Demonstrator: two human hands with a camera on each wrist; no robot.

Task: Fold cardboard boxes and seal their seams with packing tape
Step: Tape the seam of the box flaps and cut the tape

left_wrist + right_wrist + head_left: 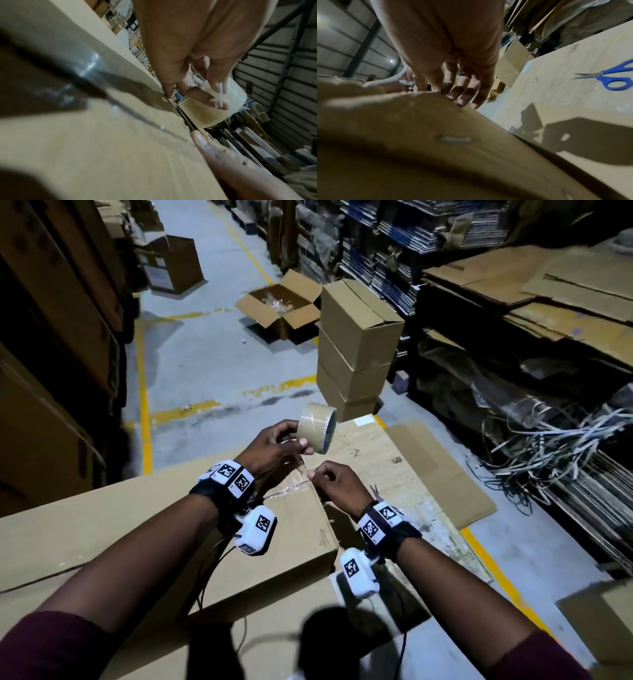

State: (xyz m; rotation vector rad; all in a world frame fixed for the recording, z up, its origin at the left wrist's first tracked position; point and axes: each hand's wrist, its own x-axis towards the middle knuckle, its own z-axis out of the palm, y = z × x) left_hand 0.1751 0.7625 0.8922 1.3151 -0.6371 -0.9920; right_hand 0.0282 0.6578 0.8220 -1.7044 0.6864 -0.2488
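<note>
The left hand (270, 446) grips a tan tape roll (317, 428) above the brown box (205, 529). The right hand (337, 482) pinches the clear tape end near the box's far corner, over its seam.

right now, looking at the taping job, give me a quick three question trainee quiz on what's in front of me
1. Which hand holds the tape roll?
A) left hand
B) right hand
C) neither
2. True or false: the blue-handled scissors are being used to cut the tape strip.
3. Fill in: the right hand pinches the tape strip at the far corner of the large cardboard ____.

Key: 1 A. 2 false, they lie untouched on the flat cardboard sheet to the right. 3 box.
</note>
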